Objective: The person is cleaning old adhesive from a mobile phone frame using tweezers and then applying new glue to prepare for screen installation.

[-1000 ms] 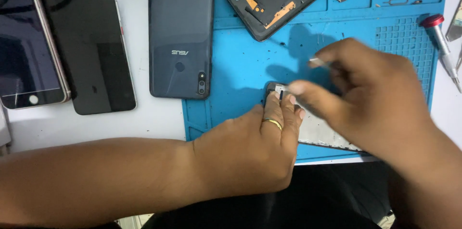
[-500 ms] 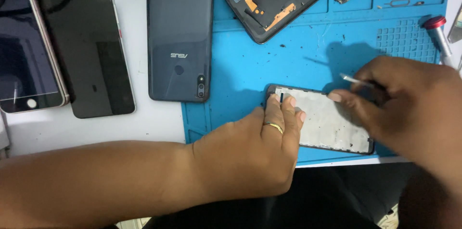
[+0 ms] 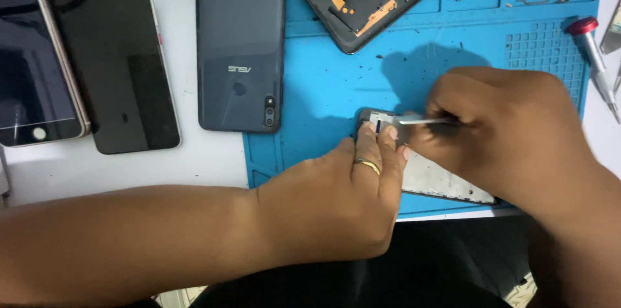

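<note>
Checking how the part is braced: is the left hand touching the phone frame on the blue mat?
Touching. The head view shows the left hand with fingertips pressed on the top corner of the phone frame.

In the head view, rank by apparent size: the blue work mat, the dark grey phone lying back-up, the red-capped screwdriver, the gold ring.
1. Blue silicone work mat, partly hidden by the hands.
2. Dark grey phone lying back-up.
3. Red-capped metal screwdriver, partly cut off at the edge.
4. Gold ring on the left hand.
</note>
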